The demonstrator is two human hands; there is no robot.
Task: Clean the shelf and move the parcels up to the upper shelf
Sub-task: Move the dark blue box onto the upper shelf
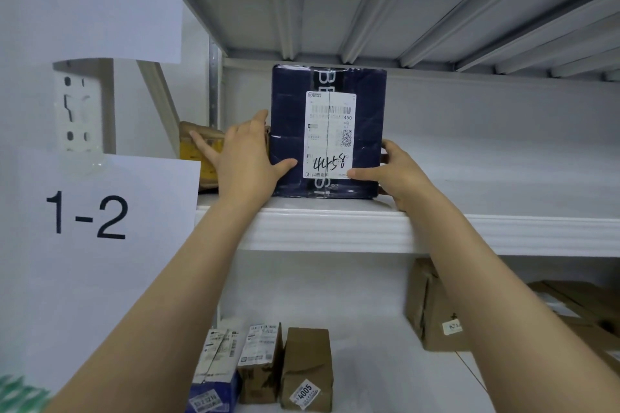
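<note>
A dark blue parcel point(288, 117) with a white shipping label marked 44458 stands upright on the upper shelf point(335, 228), near its front edge. My left hand point(246, 157) presses its left side, thumb on the front face. My right hand point(394, 171) grips its lower right corner, thumb across the label's bottom. A brown and yellow parcel point(198, 144) sits just left of it, partly hidden by my left hand. On the lower shelf point(369, 362) stand three small parcels, the rightmost a brown box labelled 4005 point(307, 369).
A larger brown box point(432, 308) and flat cartons point(577, 308) sit at the lower shelf's right. A paper sign reading 1-2 point(90, 214) hangs on the left upright. The upper shelf stretches bare to the right of the blue parcel, under a ribbed shelf above.
</note>
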